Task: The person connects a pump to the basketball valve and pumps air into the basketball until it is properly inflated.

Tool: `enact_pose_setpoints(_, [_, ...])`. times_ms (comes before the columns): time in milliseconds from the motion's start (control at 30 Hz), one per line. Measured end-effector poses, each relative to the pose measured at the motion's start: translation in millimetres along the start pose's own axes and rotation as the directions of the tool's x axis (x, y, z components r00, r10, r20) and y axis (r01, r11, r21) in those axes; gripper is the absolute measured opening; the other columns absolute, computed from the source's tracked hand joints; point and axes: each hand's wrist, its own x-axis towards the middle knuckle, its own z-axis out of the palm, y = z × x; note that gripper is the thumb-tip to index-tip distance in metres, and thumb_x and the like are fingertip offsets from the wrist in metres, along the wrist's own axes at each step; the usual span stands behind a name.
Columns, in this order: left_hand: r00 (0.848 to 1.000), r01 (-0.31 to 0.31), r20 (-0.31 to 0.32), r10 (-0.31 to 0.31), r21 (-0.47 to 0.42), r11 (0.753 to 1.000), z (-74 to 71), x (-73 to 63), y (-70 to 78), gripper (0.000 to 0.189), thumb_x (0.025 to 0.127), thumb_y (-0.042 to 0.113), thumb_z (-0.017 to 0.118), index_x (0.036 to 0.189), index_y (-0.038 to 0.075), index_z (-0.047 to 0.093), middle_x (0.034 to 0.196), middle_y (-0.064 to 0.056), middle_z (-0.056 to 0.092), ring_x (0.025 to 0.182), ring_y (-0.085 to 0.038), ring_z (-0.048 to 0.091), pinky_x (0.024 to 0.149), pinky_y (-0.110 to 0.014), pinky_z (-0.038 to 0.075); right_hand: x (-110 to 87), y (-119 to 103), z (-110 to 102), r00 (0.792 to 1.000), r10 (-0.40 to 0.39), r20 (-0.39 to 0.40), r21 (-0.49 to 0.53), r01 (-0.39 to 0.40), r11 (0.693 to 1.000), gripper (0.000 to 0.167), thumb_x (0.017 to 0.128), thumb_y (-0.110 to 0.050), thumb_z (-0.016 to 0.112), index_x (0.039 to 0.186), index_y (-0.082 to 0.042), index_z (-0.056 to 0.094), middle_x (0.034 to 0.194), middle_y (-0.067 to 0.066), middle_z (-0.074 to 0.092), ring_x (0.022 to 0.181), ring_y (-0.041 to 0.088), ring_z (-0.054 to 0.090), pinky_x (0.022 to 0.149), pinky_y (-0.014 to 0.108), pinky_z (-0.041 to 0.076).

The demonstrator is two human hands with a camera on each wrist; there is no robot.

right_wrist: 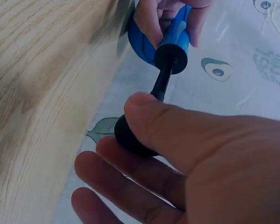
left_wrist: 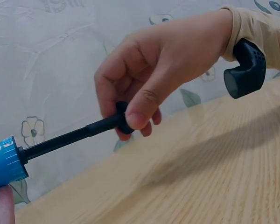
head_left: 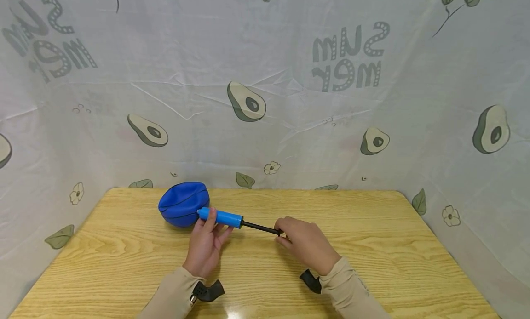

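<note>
A blue hand pump (head_left: 227, 218) is held above the table, its black rod (head_left: 260, 227) drawn well out of the barrel. My left hand (head_left: 208, 245) grips the barrel, thumb over the top. At the rod's outer end my right hand (head_left: 308, 242) pinches the black handle (left_wrist: 123, 117) between thumb and fingers. The pump's far tip meets a crumpled, partly flat blue ball (head_left: 182, 203) with black seam lines. In the right wrist view the ball shows only in part behind the left hand (right_wrist: 170, 18).
The wood-grain table (head_left: 372, 245) spreads under both hands. Behind it and at the sides hangs a pale curtain (head_left: 290, 126) printed with avocados. Black wrist-worn pieces (head_left: 209, 291) sit at both cuffs.
</note>
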Motion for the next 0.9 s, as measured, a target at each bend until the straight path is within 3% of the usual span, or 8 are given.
enact_pose_setpoints(333, [0.999, 0.051, 0.016, -0.051, -0.006, 0.999, 6.2, -6.2, -10.2, 0.031, 0.111, 0.035, 0.047, 0.128, 0.010, 0.039, 0.110, 0.000, 0.053, 0.102, -0.009, 0.065, 0.096, -0.034, 0.059, 0.9, -3.2, 1.9, 0.999, -0.052, 0.007, -0.004, 0.052, 0.999, 0.016, 0.091, -0.025, 0.082, 0.100, -0.018, 0.071, 0.088, -0.006, 0.069, 0.072, 0.005, 0.063, 0.058, 0.022, 0.052])
enact_pose_setpoints(600, [0.997, 0.079, 0.022, -0.080, 0.024, 0.997, 12.4, -13.6, -18.5, 0.046, 0.109, 0.039, 0.052, 0.137, 0.007, 0.036, 0.116, -0.004, 0.052, 0.106, -0.012, 0.063, 0.097, -0.036, 0.059, 1.4, -4.9, 4.5, 0.996, -0.083, 0.032, 0.001, 0.083, 0.997, 0.017, 0.092, -0.028, 0.081, 0.097, -0.018, 0.069, 0.086, -0.006, 0.067, 0.066, 0.000, 0.053, 0.054, 0.019, 0.046])
enact_pose_setpoints(900, [0.994, 0.093, 0.055, -0.095, 0.043, 0.995, 19.1, -22.1, -25.0, 0.047, 0.109, 0.038, 0.052, 0.138, 0.005, 0.035, 0.118, -0.004, 0.052, 0.109, -0.013, 0.062, 0.100, -0.039, 0.058, 1.2, -5.0, 6.7, 0.994, -0.105, 0.030, -0.013, 0.106, 0.994, 0.020, 0.090, -0.030, 0.083, 0.096, -0.018, 0.067, 0.086, -0.005, 0.068, 0.066, 0.001, 0.056, 0.055, 0.018, 0.047])
